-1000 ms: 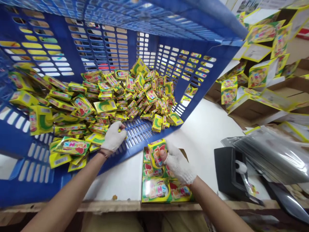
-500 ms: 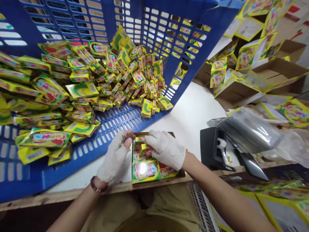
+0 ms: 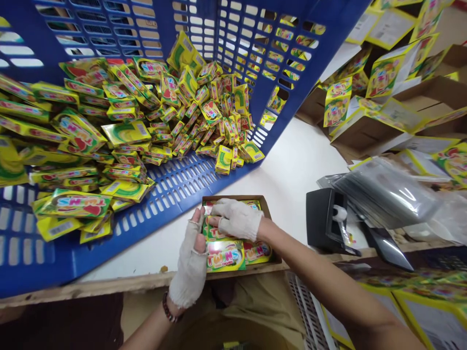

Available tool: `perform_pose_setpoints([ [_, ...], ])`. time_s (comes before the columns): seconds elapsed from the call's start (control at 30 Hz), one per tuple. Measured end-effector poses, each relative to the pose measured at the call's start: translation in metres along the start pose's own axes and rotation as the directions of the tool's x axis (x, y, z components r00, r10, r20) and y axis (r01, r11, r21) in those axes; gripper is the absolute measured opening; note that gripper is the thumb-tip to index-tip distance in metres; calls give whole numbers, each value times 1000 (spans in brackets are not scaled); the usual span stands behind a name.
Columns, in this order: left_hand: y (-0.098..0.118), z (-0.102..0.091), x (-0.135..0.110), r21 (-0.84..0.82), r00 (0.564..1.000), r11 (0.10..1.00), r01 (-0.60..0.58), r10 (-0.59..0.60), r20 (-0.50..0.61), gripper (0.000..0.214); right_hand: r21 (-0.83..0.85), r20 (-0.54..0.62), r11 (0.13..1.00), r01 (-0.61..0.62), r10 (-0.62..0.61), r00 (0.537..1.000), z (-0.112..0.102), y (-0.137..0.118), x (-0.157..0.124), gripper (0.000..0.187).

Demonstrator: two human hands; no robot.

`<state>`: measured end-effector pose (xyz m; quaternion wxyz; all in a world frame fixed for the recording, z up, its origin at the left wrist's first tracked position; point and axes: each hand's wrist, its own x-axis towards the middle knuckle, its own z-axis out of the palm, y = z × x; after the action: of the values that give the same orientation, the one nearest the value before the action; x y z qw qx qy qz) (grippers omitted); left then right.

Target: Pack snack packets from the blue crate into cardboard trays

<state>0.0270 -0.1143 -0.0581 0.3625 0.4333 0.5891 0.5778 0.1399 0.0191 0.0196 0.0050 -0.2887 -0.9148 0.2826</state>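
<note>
An open brown carton (image 3: 268,210) sits at the table's front edge, with yellow-green candy packs marked "TWINS" (image 3: 226,256) lying flat in it. My right hand (image 3: 235,218), in a white fingerless glove, lies flat over the packs in the carton's rear part and touches them. Its fingers are stretched out; what lies under the palm is hidden. Along the carton's left wall stands my left hand (image 3: 189,262), gloved the same way, fingers straight and pointing away from me, the thumb near the packs.
A large blue perforated crate (image 3: 91,257) lies tilted behind, holding many small candy packs (image 3: 124,133). To the right on the white table (image 3: 295,160) are a black tape dispenser (image 3: 321,221), a stack of clear plastic sleeves (image 3: 386,194) and open cartons (image 3: 368,131).
My left hand has moved right, up against the carton's left side. My right hand has shifted left and flattened onto the packs, where it was gripping small packs before.
</note>
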Motion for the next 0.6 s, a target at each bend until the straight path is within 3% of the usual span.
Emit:
perform_pose_setpoints([
  [0.13,-2,4,2,-197,996,980,-27,10,-90,64,134,-236,991,12,20,971,18,3,5,16],
  [0.2,-3,6,3,-221,995,975,-12,-9,-97,63,241,-287,970,43,29,958,24,8,4,12],
  [0.3,-1,8,-2,-40,997,999,29,-32,-71,61,309,-286,948,69,23,958,30,13,1,17],
  [0.43,2,-4,5,194,1000,981,12,-13,2,58,254,-290,959,126,-48,956,36,13,1,17],
  [0.53,11,-37,44,372,990,919,-132,140,5,51,116,-272,971,209,-172,947,37,13,3,15],
  [0.6,22,-70,84,613,952,765,-201,300,-63,48,-9,-223,970,242,-238,945,37,11,5,18],
])
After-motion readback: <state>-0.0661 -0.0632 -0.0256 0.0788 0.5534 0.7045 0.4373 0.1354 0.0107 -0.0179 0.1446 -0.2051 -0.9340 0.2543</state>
